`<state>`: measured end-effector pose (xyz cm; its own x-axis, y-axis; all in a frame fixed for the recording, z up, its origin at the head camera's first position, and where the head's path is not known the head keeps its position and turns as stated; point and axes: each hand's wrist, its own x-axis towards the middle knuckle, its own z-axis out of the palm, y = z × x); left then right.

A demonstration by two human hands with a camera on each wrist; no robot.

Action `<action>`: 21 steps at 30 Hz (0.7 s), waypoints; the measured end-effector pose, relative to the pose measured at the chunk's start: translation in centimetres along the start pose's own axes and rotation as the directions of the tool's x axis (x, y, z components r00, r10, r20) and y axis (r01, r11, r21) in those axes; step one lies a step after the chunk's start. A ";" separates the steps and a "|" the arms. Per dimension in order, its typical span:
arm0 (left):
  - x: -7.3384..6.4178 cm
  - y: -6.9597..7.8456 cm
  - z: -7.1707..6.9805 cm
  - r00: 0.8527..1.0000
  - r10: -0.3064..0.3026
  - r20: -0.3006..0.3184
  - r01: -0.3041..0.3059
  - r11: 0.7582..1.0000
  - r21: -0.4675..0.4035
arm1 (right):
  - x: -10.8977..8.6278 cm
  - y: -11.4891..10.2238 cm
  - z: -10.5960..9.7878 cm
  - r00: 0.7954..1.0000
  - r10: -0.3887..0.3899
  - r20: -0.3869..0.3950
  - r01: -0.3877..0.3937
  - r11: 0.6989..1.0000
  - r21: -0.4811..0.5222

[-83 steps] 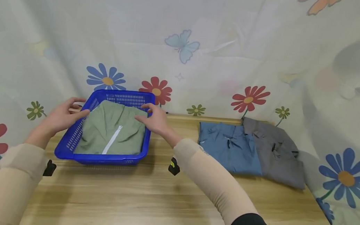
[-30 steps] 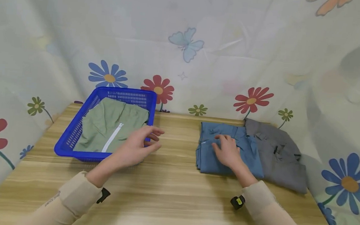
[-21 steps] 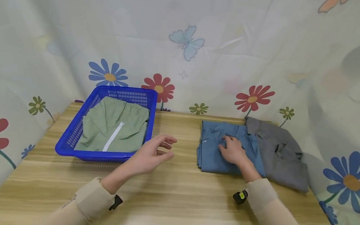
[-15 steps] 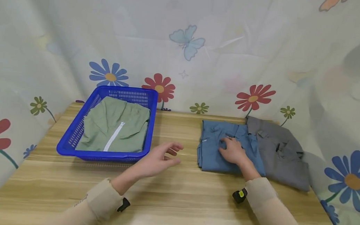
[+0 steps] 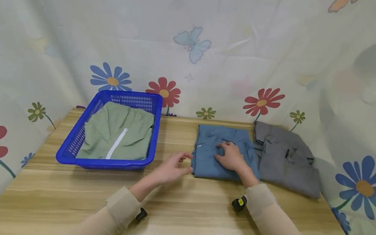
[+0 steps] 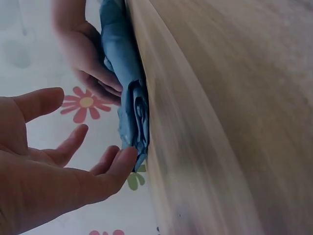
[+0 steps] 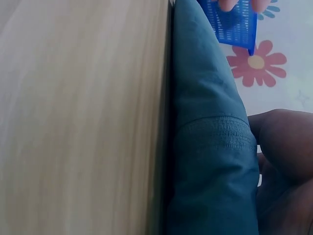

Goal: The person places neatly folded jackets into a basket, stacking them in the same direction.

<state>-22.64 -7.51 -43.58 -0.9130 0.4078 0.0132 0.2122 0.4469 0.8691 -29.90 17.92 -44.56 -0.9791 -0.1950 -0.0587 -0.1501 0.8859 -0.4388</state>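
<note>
A folded blue garment [image 5: 207, 162] lies flat on the table, right of centre. My right hand [image 5: 232, 157] rests on top of it, fingers bent and thumb apart from them; the right wrist view has this hand [image 7: 288, 161] against the cloth. At the garment's left side is my left hand [image 5: 172, 169], fingers spread and slightly bent. In the left wrist view its fingertips are at the edge of the folded layers [image 6: 139, 115]; whether they touch cannot be told. A folded grey garment [image 5: 289, 172] lies just to the right, its left part now uncovered.
A blue plastic basket [image 5: 156, 140] stands on the left of the table, holding a folded green garment [image 5: 108, 133] with a white zipper. A flowered curtain [image 5: 231, 62] hangs behind and beside the wooden table [image 5: 181, 219].
Both hands have left the basket. My right hand has come onto the blue garment and slid it left, off the grey one. My left hand has moved right to the garment's left edge.
</note>
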 end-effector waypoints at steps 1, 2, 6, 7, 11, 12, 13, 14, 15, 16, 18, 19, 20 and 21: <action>0.2 0.0 0.1 1.000 -0.021 -0.007 0.021 1.000 0.006 | 0.1 -0.2 0.1 1.000 -0.004 -0.001 0.004 1.000 0.005; 0.3 0.0 0.1 0.999 -0.041 -0.012 0.041 0.999 0.012 | 0.1 -0.3 0.2 1.000 -0.010 -0.001 0.010 1.000 0.013; 0.8 -0.3 0.2 0.995 -0.096 -0.035 0.097 0.995 0.038 | 0.2 -1.0 0.5 1.000 -0.027 0.016 0.027 0.999 0.035; 0.9 -0.4 0.3 0.994 -0.103 -0.038 0.105 0.994 0.041 | 0.2 -1.2 0.6 0.999 -0.031 0.021 0.030 0.999 0.039; 1.3 -0.8 0.4 0.989 -0.132 -0.069 0.135 0.990 0.047 | 0.3 -1.8 0.9 0.998 -0.054 0.031 0.053 0.998 0.045; 1.4 -0.8 0.5 0.987 -0.140 -0.080 0.144 0.989 0.046 | 0.3 -1.9 0.9 0.997 -0.063 0.033 0.062 0.997 0.050; 1.4 -0.9 0.4 0.984 -0.156 -0.090 0.160 0.986 0.045 | 0.4 -2.1 1.0 0.997 -0.075 0.034 0.074 0.996 0.055; 1.4 -0.9 0.4 0.981 -0.166 -0.100 0.171 0.984 0.044 | 0.4 -2.2 1.1 0.995 -0.089 0.034 0.087 0.995 0.057; 1.4 -1.0 0.4 0.978 -0.176 -0.108 0.182 0.983 0.042 | 0.5 -2.3 1.2 0.993 -0.110 0.033 0.107 0.992 0.065; 1.5 -1.0 0.4 0.977 -0.180 -0.116 0.186 0.982 0.040 | 0.5 -2.4 1.3 0.991 -0.132 0.031 0.130 0.989 0.074; 1.6 -1.1 0.3 0.974 -0.190 -0.128 0.195 0.980 0.035 | 0.7 -2.4 1.3 0.983 -0.178 0.030 0.175 0.980 0.095; 1.7 -1.1 0.3 0.972 -0.195 -0.133 0.201 0.979 0.032 | 0.7 -2.3 1.3 0.979 -0.200 0.032 0.195 0.974 0.113; 1.8 -1.1 0.3 0.970 -0.199 -0.140 0.205 0.978 0.028 | 0.7 -2.3 1.3 0.975 -0.221 0.034 0.214 0.968 0.132; 1.8 -1.1 0.3 0.969 -0.201 -0.147 0.207 0.978 0.025 | 0.7 -2.3 1.2 0.971 -0.238 0.036 0.230 0.960 0.158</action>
<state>-24.46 -7.03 -44.66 -0.9781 0.1880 -0.0891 0.0276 0.5416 0.8402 -30.11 15.25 -44.72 -0.9096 -0.4153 0.0155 -0.3476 0.7397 -0.5762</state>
